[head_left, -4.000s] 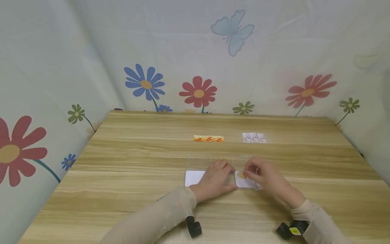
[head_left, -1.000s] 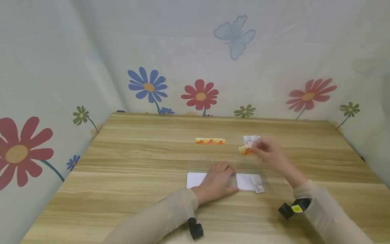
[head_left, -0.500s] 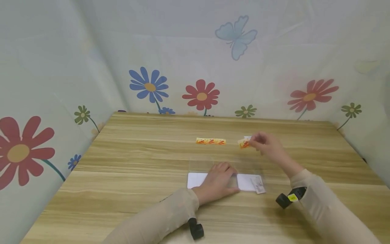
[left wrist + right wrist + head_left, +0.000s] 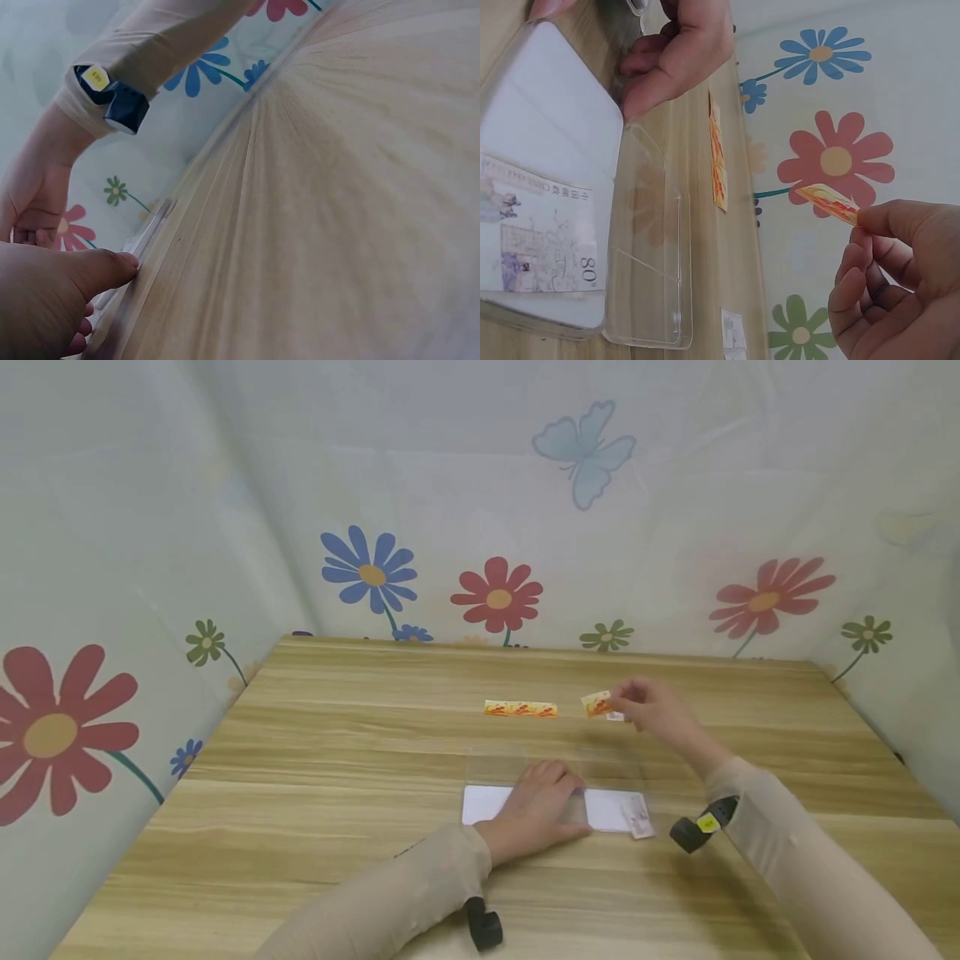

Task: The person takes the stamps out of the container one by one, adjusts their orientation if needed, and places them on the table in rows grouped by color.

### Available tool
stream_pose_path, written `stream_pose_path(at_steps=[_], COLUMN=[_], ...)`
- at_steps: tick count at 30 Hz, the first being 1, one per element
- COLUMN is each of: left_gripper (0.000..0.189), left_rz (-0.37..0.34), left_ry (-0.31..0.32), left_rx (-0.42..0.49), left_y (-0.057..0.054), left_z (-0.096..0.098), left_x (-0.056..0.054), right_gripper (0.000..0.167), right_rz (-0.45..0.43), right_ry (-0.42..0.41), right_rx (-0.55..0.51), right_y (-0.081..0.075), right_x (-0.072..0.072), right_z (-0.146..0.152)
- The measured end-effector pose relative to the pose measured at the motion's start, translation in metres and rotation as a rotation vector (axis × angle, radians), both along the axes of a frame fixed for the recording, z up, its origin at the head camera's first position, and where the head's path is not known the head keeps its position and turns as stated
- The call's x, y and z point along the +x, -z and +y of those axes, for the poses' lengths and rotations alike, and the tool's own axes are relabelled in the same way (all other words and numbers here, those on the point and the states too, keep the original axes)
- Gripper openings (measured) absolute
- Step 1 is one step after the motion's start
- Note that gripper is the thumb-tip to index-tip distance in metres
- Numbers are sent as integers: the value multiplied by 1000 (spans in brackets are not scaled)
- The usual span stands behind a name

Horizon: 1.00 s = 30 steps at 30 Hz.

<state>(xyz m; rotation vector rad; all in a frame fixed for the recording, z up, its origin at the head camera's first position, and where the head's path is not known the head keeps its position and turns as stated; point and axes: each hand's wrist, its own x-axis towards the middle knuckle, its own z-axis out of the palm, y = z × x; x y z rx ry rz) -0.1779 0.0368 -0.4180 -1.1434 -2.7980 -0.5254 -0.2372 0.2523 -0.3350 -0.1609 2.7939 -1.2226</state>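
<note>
My right hand (image 4: 658,717) pinches a yellow-orange postage stamp (image 4: 829,202) between thumb and finger, raised above the table. In the head view that stamp (image 4: 596,703) overlaps a white stamp (image 4: 615,716) on the table, and the hand hides more behind it. My left hand (image 4: 536,810) holds the left end of a flat clear plastic case (image 4: 602,810) with a white lining, thumb at the near corner and fingertips at the far one. A white stamp marked 80 (image 4: 544,232) lies askew on this case. Its transparent lid (image 4: 651,255) is laid back, open.
Several yellow-orange stamps (image 4: 521,708) lie in a row farther back on the wooden table (image 4: 360,727). A second white-lined case (image 4: 482,803) sits left of the first, partly under my left hand. A flower-print curtain (image 4: 420,468) surrounds the table's back and sides.
My right hand has lifted the yellow-orange stamp from over the right case and carried it back to the white stamps, drifting slightly left and away lately. My left hand stays in place.
</note>
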Motion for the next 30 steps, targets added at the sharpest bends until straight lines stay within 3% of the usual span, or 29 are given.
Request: stream_pose_path(at_steps=[14,30], left_gripper=[50,50], left_rz=[20,19], left_ry=[6,5], left_rx=[-3,-8], left_y=[0,-1], left_z=[0,-1], left_x=[1,1], right_gripper=[24,23], right_rz=[-31,-75], right_ry=[-28,-2], right_rx=[-36,-61], right_y=[11,23], right_x=[-21,-44], right_z=[-9,-14])
